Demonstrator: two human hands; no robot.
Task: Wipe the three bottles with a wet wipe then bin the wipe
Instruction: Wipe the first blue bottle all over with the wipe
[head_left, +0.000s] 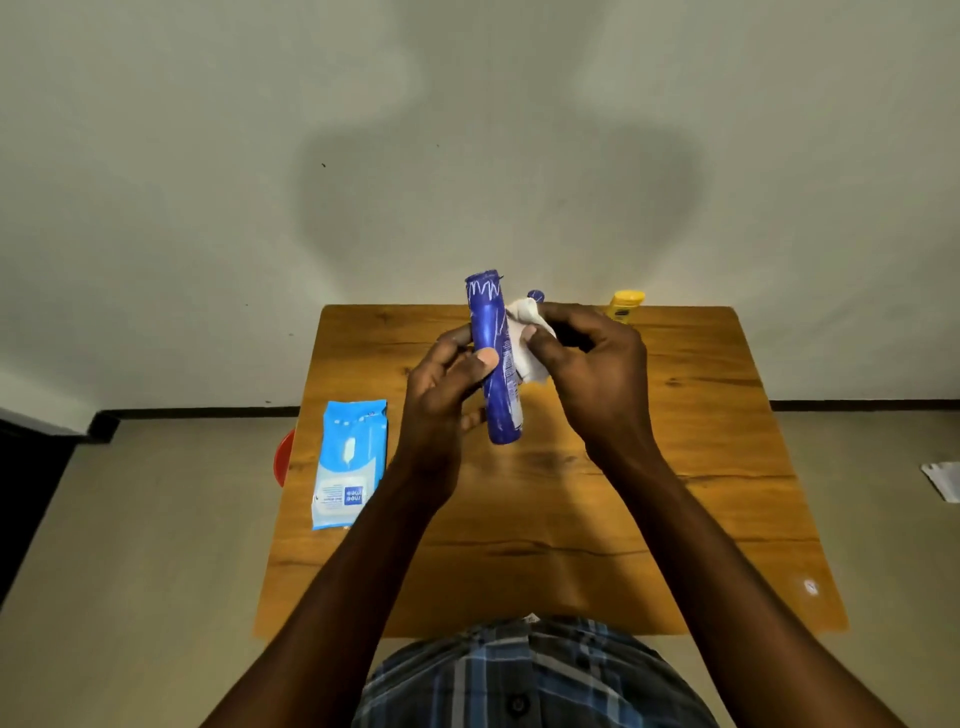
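A tall blue tube-shaped bottle (493, 358) is held upright and slightly tilted above the wooden table (675, 493). My left hand (441, 395) grips its lower half from the left. Pressed against the bottle's right side is a white wet wipe (524, 338), pinched in my right hand (592, 369). A yellow bottle (625, 304) stands at the table's far edge on the right. Just the blue cap of another bottle (535, 295) shows behind the wipe; the rest is hidden.
A light blue pack of wet wipes (350, 462) lies flat on the table's left side. A red round object (284, 457) peeks out beyond the left edge, near the floor. White paper (943, 480) lies on the floor at far right.
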